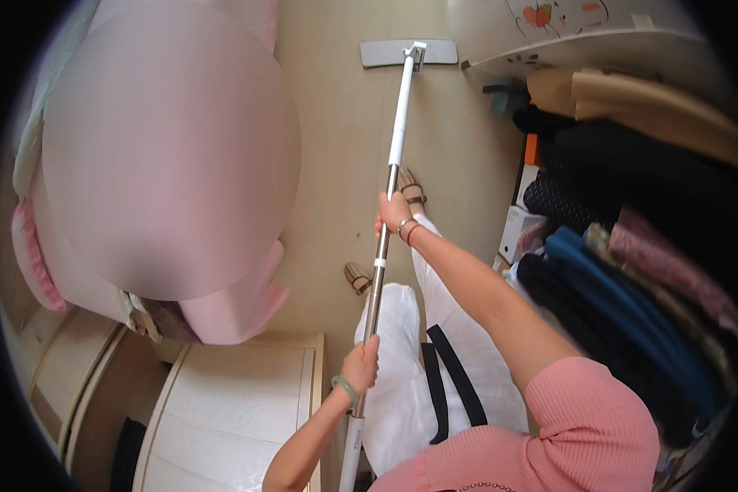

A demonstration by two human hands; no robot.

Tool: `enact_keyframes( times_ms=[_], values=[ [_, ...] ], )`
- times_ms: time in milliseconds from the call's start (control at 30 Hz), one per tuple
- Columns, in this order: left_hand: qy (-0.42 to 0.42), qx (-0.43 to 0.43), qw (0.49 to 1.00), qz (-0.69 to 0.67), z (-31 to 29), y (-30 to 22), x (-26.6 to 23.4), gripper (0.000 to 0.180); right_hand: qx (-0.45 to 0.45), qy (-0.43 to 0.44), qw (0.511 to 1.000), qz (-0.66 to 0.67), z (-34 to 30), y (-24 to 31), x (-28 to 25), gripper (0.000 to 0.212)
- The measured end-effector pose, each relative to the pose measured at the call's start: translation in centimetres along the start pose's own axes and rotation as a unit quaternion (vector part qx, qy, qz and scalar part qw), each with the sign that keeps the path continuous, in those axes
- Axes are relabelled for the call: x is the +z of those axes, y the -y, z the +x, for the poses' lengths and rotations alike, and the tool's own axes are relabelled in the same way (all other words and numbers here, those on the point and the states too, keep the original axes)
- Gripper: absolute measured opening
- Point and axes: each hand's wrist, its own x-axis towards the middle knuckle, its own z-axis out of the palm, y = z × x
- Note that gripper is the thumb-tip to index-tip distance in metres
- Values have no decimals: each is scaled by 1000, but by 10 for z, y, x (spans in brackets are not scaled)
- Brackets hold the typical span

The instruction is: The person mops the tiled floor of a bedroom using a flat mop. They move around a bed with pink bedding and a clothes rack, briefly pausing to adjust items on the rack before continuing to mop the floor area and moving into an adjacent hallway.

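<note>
A flat mop with a white and silver pole (400,115) runs up the middle of the head view, away from me. Its grey rectangular mop head (384,53) lies on the floor at the far end. My right hand (394,214), with a bracelet and a red string at the wrist, is closed round the metal part of the pole about halfway along. Lower down, my left hand (359,366) grips the pole nearer its end; a green bangle sits on that wrist. The pole slants between my sandalled feet.
On the left stands a bed with pink bedding (246,316), partly blurred over. A pale cabinet (230,402) is at the near left. Hanging clothes (631,303) fill the right side, and a translucent curtain with printed pictures (582,41) is at the far right. Tan floor (328,148) lies between.
</note>
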Motion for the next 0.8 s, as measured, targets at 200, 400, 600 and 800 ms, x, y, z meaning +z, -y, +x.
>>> enact_keyframes(
  times_ms=[200,400,600,800],
  values=[
    [-25,-21,999,42,-67,179,-45,41,6,32,999,0,-107,-176,58,35],
    [-37,-150,988,6,-166,299,-50,43,162,69,984,7,-223,-295,89,25],
    [30,-97,994,30,-153,299,-27,42,118,49,991,-47,-212,-301,63,31],
    [58,14,998,-6,-45,202,15,45,-46,12,992,-118,-102,-191,9,31]
  ],
)
